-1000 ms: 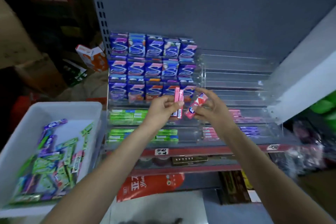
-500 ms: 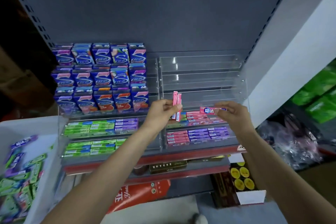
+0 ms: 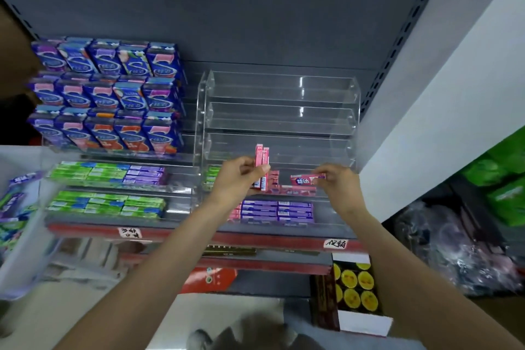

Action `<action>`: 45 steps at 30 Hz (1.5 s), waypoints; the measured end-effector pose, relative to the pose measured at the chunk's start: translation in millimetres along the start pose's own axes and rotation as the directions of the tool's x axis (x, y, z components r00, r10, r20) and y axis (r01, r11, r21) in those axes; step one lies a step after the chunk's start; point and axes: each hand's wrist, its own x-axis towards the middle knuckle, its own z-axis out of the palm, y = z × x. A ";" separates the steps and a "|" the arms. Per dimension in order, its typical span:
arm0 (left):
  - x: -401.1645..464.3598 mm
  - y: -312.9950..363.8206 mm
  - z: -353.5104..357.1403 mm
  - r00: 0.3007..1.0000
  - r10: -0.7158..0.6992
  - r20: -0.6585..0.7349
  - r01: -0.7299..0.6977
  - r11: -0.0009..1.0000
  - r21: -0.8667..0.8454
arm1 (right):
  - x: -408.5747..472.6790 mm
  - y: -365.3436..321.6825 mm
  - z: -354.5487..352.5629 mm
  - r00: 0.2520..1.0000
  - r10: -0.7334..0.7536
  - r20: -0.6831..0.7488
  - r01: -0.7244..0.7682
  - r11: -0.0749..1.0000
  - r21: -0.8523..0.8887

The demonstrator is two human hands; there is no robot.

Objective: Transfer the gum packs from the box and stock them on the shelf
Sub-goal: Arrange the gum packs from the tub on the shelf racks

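At the right-hand acrylic rack (image 3: 281, 122), second tier up from the bottom, my right hand (image 3: 339, 187) pinches one pink gum pack (image 3: 303, 180) by its right end, held flat and lengthwise just above the row of pink packs (image 3: 284, 190) already lying there. My left hand (image 3: 235, 180) grips two more pink packs (image 3: 262, 166) upright, fingers curled round their lower halves, thumb across the front. Judgement on handling: these slim stick packs look very light and fairly stiff, with a glossy wrapper that is probably slippery; an end pinch seems enough for one, but gripping across the long flat faces would give better control while sliding it into the tier. Crushing looks unlikely; the main risk is a pack skating off the sloped acrylic or knocking the neighbours askew. The white box (image 3: 25, 221) with the remaining gum sits at far left, blurred. Writing: the pack in my right hand carries white characters on a blue patch, too small to read surely. The blue cartons (image 3: 108, 93) on the left rack (image 3: 119, 156) show a large "S". The red shelf edge (image 3: 278, 238) carries two handwritten white tags (image 3: 335, 243); the right one appears to read "促销", the left is illegible. Purple packs (image 3: 277, 211) fill the bottom tier.
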 end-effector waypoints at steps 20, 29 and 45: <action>0.2 1.4 10.5 1.000 -0.014 -0.027 0.013 0.998 -0.054 | 14.0 -3.1 -4.4 0.941 -0.041 0.337 0.088 0.988 -0.125; 12.5 6.0 34.1 0.984 -0.080 -0.157 0.057 0.988 -0.141 | -2.8 -40.6 -3.9 0.931 -0.246 0.268 0.152 0.933 0.327; 17.6 13.5 11.7 0.999 0.012 -0.030 -0.017 0.987 -0.159 | 6.1 -27.3 -22.8 0.981 -0.114 0.159 0.036 0.904 0.426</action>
